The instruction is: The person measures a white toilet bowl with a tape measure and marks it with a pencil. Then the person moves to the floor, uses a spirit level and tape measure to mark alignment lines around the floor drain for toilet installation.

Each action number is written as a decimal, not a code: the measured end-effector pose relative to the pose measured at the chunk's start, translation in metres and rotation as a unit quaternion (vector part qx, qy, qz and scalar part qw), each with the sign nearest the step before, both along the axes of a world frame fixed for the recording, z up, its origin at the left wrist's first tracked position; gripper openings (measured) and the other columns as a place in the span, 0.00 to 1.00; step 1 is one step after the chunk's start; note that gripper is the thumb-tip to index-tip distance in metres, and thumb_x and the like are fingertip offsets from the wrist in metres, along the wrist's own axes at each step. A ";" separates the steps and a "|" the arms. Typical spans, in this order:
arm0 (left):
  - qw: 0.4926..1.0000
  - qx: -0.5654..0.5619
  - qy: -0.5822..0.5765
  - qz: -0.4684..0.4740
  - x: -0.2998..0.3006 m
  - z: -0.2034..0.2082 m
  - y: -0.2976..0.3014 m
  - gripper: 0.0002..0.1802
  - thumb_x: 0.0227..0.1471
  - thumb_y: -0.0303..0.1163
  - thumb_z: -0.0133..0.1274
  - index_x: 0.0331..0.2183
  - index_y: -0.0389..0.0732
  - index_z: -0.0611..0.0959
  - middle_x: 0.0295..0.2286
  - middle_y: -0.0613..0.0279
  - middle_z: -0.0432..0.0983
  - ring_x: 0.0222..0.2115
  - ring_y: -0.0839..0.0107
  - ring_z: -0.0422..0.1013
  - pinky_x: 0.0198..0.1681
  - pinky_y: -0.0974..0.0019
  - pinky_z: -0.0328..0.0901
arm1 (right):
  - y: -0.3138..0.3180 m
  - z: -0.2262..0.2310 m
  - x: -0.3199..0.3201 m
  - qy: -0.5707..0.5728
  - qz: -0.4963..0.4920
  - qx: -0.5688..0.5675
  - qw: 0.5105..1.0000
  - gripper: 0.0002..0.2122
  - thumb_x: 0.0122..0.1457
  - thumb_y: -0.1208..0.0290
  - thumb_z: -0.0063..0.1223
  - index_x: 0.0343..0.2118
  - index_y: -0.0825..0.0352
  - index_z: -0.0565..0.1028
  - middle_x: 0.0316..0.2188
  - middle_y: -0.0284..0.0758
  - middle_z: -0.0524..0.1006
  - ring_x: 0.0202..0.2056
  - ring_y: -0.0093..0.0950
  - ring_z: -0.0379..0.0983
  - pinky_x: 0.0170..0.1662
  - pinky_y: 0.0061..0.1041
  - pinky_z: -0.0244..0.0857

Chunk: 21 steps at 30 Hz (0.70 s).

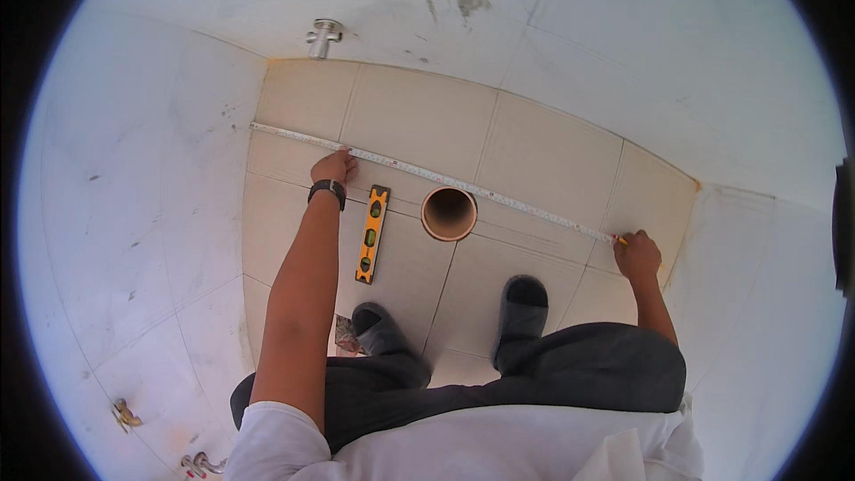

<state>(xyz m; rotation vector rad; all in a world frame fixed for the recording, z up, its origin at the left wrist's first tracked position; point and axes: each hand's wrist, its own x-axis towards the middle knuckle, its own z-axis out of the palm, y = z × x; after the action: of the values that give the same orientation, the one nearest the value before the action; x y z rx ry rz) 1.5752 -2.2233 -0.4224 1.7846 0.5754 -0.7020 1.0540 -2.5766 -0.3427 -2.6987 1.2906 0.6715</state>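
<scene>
A white tape measure blade (436,176) stretches over the beige floor tiles, from the left wall to my right hand. My left hand (335,166), with a dark watch on its wrist, has its fingers closed at the near edge of the blade. My right hand (638,256) is wrapped round the tape's other end, where a bit of yellow and red shows; the palm hides the rest. Close to the blade's near side, between my hands, a round brown pipe (449,214) opens upward from the floor. A yellow spirit level (373,234) lies just right of my left forearm.
White walls enclose the tiled floor (419,116) at the left, back and right. A chrome valve (324,36) sticks out of the back wall. Brass (126,413) and chrome (205,463) fittings are at the lower left. My grey shoes (522,313) stand near the pipe.
</scene>
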 end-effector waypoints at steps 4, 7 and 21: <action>0.999 -0.029 0.019 0.009 0.002 0.003 0.003 0.09 0.60 0.33 0.55 0.35 0.37 0.79 0.28 0.62 0.77 0.24 0.71 0.74 0.24 0.70 0.71 | 0.012 0.001 0.010 -0.009 -0.026 -0.042 0.999 0.13 0.55 0.57 0.58 0.29 0.63 0.81 0.31 0.41 0.76 0.31 0.43 0.77 0.33 0.41 0.73; 1.000 -0.009 0.009 -0.012 0.003 0.002 0.007 0.10 0.59 0.34 0.57 0.37 0.37 0.80 0.30 0.62 0.78 0.26 0.71 0.75 0.26 0.68 0.71 | 0.015 0.000 0.014 -0.009 -0.038 -0.067 0.997 0.13 0.55 0.57 0.57 0.28 0.62 0.81 0.31 0.41 0.76 0.32 0.42 0.77 0.33 0.40 0.73; 1.000 -0.016 0.001 0.000 -0.006 0.008 0.003 0.11 0.56 0.36 0.61 0.33 0.38 0.81 0.28 0.64 0.79 0.26 0.72 0.75 0.28 0.69 0.67 | 0.019 -0.004 0.018 0.010 -0.051 -0.092 0.994 0.12 0.56 0.58 0.56 0.31 0.62 0.81 0.34 0.40 0.76 0.34 0.42 0.77 0.33 0.41 0.74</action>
<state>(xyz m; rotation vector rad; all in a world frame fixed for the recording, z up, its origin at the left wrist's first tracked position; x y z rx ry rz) 1.5690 -2.2200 -0.4140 1.7547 0.5642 -0.7093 1.0720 -2.5578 -0.3464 -2.7483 1.5551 0.5985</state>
